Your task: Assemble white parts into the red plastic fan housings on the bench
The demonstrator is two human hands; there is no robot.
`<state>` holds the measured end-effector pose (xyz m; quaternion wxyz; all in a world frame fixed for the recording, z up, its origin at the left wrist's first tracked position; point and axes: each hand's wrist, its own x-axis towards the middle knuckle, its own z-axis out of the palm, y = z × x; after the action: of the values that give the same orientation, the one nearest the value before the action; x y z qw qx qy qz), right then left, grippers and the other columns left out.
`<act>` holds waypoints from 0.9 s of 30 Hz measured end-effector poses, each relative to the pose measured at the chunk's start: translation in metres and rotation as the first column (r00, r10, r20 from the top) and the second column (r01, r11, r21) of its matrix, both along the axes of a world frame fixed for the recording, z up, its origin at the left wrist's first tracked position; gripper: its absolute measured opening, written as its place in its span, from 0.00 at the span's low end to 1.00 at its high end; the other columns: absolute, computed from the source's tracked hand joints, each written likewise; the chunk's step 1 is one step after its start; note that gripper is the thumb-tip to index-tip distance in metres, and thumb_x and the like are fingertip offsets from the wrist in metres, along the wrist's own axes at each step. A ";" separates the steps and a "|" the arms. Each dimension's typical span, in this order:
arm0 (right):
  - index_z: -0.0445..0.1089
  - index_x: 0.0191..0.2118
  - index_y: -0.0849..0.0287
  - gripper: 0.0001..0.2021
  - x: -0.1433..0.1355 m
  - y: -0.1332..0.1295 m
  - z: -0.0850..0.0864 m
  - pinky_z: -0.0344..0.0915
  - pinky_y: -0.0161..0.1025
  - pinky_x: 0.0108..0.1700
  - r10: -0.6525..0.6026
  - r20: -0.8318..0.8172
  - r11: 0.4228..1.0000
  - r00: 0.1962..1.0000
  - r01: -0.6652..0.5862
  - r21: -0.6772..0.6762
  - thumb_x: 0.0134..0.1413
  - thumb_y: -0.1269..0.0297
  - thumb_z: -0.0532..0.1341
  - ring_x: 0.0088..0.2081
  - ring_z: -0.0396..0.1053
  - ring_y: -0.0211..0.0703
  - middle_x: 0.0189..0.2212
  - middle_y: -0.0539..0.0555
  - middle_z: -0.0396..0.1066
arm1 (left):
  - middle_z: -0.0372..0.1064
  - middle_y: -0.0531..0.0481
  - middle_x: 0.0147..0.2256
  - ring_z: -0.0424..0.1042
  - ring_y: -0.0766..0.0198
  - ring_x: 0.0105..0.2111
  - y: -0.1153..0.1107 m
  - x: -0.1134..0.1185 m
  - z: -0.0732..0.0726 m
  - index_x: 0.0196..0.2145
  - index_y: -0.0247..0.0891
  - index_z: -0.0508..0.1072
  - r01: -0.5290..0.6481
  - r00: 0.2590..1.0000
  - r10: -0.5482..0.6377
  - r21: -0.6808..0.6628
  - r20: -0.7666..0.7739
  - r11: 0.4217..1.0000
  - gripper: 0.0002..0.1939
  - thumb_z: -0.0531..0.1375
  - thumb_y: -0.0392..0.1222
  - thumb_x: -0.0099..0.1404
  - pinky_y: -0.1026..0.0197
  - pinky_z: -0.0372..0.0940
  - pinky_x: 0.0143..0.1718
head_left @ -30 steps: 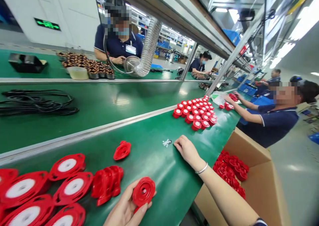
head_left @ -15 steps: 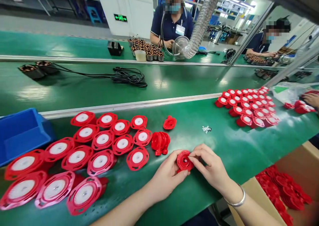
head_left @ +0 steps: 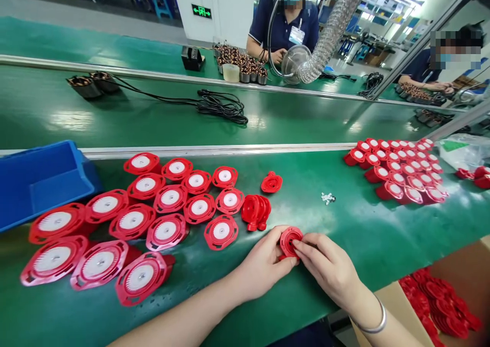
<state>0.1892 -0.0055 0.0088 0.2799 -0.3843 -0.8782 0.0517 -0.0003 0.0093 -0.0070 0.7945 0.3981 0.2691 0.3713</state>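
Observation:
My left hand [head_left: 268, 257] grips a round red plastic part [head_left: 290, 237] by its left side and lower edge, its open face turned up. The fingertips of my right hand [head_left: 325, 260] are pinched together at the centre of that part; whatever they pinch is too small to make out. Just beyond my left hand stand several nested red parts [head_left: 255, 212], with a single red part [head_left: 271, 182] behind them. Small white pieces [head_left: 327, 198] lie in a little heap farther right.
Rows of red housings with white discs [head_left: 168, 199] spread across the left; more [head_left: 401, 168] stand at right. A blue bin [head_left: 46, 183] is far left. A cardboard box [head_left: 398, 311] holds red parts at lower right. Across the bench sits a person [head_left: 287, 25].
The view has shifted, so the bench items appear farther right. My right fingertips have moved from the red part's right edge down into its centre.

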 end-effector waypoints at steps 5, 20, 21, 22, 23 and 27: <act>0.59 0.64 0.61 0.24 0.004 -0.007 0.001 0.73 0.46 0.38 0.021 0.184 0.999 0.983 -0.027 0.030 0.63 0.76 0.56 0.41 0.72 0.50 0.44 0.64 0.72 | 0.64 0.49 0.42 0.67 0.59 0.44 0.000 0.000 -0.002 0.48 0.38 0.65 -0.010 1.000 0.011 0.023 -0.013 1.000 0.17 0.63 0.37 0.61 0.55 0.63 0.48; 0.54 0.67 0.63 0.28 0.006 -0.017 -0.009 0.74 0.47 0.48 0.008 0.129 1.000 0.992 -0.006 -0.022 0.62 0.79 0.55 0.51 0.68 0.52 0.51 0.66 0.66 | 0.64 0.48 0.42 0.67 0.60 0.43 -0.001 0.000 0.000 0.48 0.35 0.63 -0.015 1.000 0.016 0.053 -0.018 0.998 0.18 0.61 0.36 0.61 0.53 0.64 0.48; 0.54 0.67 0.64 0.27 0.007 -0.016 -0.009 0.74 0.49 0.46 0.016 0.182 1.000 0.983 -0.016 -0.004 0.63 0.78 0.54 0.49 0.69 0.53 0.51 0.67 0.67 | 0.64 0.48 0.42 0.67 0.60 0.43 -0.001 0.000 0.000 0.47 0.35 0.64 -0.015 1.000 0.016 0.050 -0.022 0.999 0.17 0.61 0.36 0.61 0.53 0.64 0.48; 0.54 0.67 0.65 0.27 0.008 -0.016 -0.007 0.75 0.50 0.44 0.023 0.231 1.000 0.973 -0.025 0.007 0.63 0.77 0.54 0.47 0.70 0.54 0.52 0.68 0.67 | 0.64 0.47 0.42 0.68 0.60 0.43 0.000 0.000 0.000 0.47 0.35 0.64 -0.014 1.000 0.015 0.045 -0.027 0.999 0.17 0.62 0.36 0.61 0.53 0.64 0.48; 0.55 0.66 0.66 0.26 0.009 -0.015 -0.005 0.75 0.51 0.43 0.030 0.265 0.999 0.964 -0.034 0.011 0.63 0.77 0.54 0.46 0.70 0.54 0.52 0.68 0.67 | 0.65 0.47 0.42 0.68 0.59 0.44 0.000 0.000 0.000 0.47 0.35 0.64 -0.012 0.999 0.013 0.039 -0.030 0.999 0.17 0.62 0.36 0.61 0.53 0.64 0.48; 0.62 0.60 0.61 0.22 0.009 -0.009 0.009 0.73 0.46 0.46 -0.038 0.084 0.999 0.996 0.040 -0.026 0.62 0.79 0.55 0.50 0.69 0.51 0.51 0.65 0.66 | 0.65 0.47 0.44 0.69 0.58 0.45 0.000 -0.002 0.002 0.49 0.37 0.64 0.002 1.000 -0.001 0.014 -0.006 1.000 0.21 0.64 0.36 0.59 0.52 0.65 0.49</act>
<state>0.1979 -0.0147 0.0180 0.2386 -0.4069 -0.8808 0.0422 -0.0019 0.0092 -0.0045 0.7911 0.4051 0.2686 0.3713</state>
